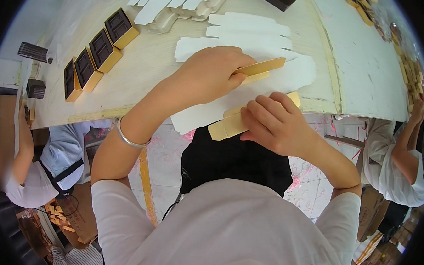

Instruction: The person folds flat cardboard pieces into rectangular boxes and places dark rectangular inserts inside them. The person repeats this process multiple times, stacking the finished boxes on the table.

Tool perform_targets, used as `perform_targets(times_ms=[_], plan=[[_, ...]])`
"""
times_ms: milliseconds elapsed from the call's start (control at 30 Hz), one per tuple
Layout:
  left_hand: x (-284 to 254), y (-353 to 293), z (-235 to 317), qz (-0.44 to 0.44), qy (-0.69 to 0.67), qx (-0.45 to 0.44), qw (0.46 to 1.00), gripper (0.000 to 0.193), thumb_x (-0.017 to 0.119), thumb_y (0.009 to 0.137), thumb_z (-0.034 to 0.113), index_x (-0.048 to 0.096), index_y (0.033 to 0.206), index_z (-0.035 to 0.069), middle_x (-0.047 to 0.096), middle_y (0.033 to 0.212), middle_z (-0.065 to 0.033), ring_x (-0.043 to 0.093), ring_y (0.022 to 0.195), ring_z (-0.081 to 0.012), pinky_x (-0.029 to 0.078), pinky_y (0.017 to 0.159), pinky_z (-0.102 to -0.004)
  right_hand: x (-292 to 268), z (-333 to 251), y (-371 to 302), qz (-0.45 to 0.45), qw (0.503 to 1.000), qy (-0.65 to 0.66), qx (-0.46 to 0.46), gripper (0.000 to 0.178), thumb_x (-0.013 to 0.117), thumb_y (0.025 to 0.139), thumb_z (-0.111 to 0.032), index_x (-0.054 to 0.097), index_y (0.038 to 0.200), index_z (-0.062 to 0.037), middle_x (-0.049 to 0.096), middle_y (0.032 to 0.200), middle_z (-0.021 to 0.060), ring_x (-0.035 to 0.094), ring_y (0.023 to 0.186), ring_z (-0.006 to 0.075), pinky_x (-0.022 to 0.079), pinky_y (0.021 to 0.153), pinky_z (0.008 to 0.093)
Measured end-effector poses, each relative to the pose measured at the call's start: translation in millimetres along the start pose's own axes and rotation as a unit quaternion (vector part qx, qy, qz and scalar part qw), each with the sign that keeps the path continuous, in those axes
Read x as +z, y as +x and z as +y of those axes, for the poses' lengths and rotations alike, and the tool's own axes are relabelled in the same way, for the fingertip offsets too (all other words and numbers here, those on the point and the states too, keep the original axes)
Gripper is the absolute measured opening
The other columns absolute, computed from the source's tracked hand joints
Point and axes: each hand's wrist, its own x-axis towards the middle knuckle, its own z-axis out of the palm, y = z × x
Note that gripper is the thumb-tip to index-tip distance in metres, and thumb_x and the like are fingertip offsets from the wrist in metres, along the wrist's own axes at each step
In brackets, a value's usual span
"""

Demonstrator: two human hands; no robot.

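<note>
At ten o'clock on the counter [143, 73], four gold boxes with dark tops [102, 52] sit in a slanted row. Near twelve o'clock from the body, the left hand [217, 73] pinches the near end of a thin gold strip [267, 65] between thumb and fingers; its far end points to two o'clock. White card sheets [248, 26] lie beneath and beyond. Closer in, at about one o'clock, the right hand [273, 123] has its fingers curled over a gold card [223, 129], above the counter's near edge, with an end sticking out toward eight o'clock. Both gold pieces look light and a bit stiff, but a hard squeeze could bend them. The shiny side may be slippery. The long edges seem best to hold, gently.
</note>
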Motion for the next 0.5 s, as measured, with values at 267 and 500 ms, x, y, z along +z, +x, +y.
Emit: perform_targets(times_ms=[267, 500], plan=[[-1.0, -2.0, -1.9, 0.000, 0.010, 0.010, 1.000, 0.030, 0.064, 0.080, 0.009, 0.065, 0.110, 0.005, 0.064, 0.093, -0.0116, 0.060, 0.082, -0.0277, 0.048, 0.072, -0.0344, -2.7, 25.1, 36.7, -0.162, 0.961, 0.192, 0.113, 0.006, 0.064, 0.078, -0.012, 0.062, 0.080, -0.0072, 0.059, 0.090, 0.0058, 0.058, 0.092, 0.0201, 0.044, 0.070, 0.0335], [2.4, -15.0, 3.5, 0.075, -0.061, -0.007, 0.995, 0.040, 0.061, 0.080, 0.001, 0.057, 0.118, 0.012, 0.059, 0.098, -0.0112, 0.057, 0.074, -0.0273, 0.048, 0.068, -0.0333, -10.7, -6.4, 34.2, -0.109, 0.992, 0.001, 0.058, 0.019, 0.067, 0.074, -0.011, 0.061, 0.091, -0.0057, 0.055, 0.091, 0.0027, 0.057, 0.078, 0.0191, 0.044, 0.064, 0.0288]])
